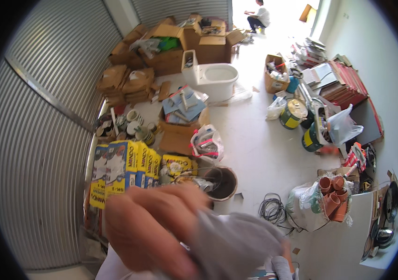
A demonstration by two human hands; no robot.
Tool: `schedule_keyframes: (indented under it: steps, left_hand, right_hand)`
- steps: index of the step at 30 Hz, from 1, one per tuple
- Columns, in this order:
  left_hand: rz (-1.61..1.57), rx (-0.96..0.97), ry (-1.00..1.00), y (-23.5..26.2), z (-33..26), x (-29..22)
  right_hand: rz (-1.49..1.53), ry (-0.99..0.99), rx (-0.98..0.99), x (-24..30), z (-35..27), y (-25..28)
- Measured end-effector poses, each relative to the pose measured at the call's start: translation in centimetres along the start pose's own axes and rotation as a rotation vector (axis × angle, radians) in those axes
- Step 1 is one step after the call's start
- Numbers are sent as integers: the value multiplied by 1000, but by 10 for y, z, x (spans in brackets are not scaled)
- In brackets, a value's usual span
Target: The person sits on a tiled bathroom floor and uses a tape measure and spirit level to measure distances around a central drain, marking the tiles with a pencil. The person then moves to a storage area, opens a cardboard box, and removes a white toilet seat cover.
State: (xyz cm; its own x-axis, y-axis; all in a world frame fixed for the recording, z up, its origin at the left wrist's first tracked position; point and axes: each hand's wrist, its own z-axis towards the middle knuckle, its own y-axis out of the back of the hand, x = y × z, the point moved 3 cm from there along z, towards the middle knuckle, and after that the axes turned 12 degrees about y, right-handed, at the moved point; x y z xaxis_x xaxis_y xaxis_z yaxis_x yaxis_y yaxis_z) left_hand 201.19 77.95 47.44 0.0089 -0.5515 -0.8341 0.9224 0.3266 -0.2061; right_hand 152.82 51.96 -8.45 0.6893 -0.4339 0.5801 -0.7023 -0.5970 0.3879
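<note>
Close up at the bottom of the head view is my right hand [145,224], smeared by motion. A grey sleeve [236,245] runs from its wrist toward the lower right. The fingers look bent, but blur hides whether anything is in them. My left hand cannot be made out. Beyond the hand, lower in the room, stand yellow and blue printed bags [131,163] and a round bucket [224,184] with a dark inside. My hand covers part of the view of them, and I see no contact.
A white toilet [217,77] stands in the middle distance, before open cardboard boxes [166,58]. Black cable [273,210] lies coiled on the floor near a bag of orange-brown pipe fittings [334,200]. Green-and-yellow buckets [293,114] line the right. A person [259,16] squats by the bright doorway.
</note>
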Motion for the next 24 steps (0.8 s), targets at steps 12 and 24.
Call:
schedule_keyframes:
  steps: [12,24]
  left_hand:
    - [-579,-55,-133,-10,37,42]
    - [-723,232,229,-40,121,178]
  right_hand:
    - [86,17,-26,51,9,-54]
    - [-75,-218,85,18,58,25]
